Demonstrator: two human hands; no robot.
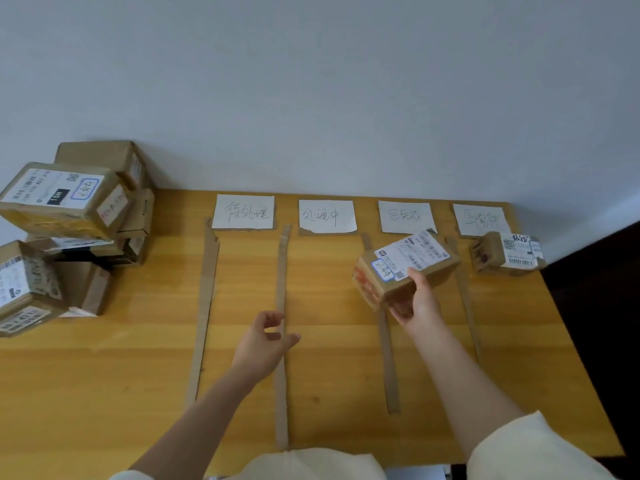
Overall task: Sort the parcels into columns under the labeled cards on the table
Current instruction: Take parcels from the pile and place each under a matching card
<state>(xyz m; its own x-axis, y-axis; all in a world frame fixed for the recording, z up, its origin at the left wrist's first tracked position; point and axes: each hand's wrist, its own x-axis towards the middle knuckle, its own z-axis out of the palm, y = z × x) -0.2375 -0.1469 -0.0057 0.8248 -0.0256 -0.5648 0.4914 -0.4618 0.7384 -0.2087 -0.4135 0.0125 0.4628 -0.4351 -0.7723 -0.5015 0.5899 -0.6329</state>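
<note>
While the right hand [414, 303] grips a parcel [403, 268] under card 3 [406, 217], fingers curled round its near end, placement is underway. Next: lower it between the strips. The left hand [265, 344] hovers, fingers loosely spread.

Left parcel stack [52, 237] cropped by frame edge, card writing [479, 220] faint

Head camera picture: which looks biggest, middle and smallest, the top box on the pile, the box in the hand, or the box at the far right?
1. Top box on the pile, clearly biggest.
2. Box in the right hand.
3. Far-right box, only slightly smaller and farther away, so these two are unsure.
</note>
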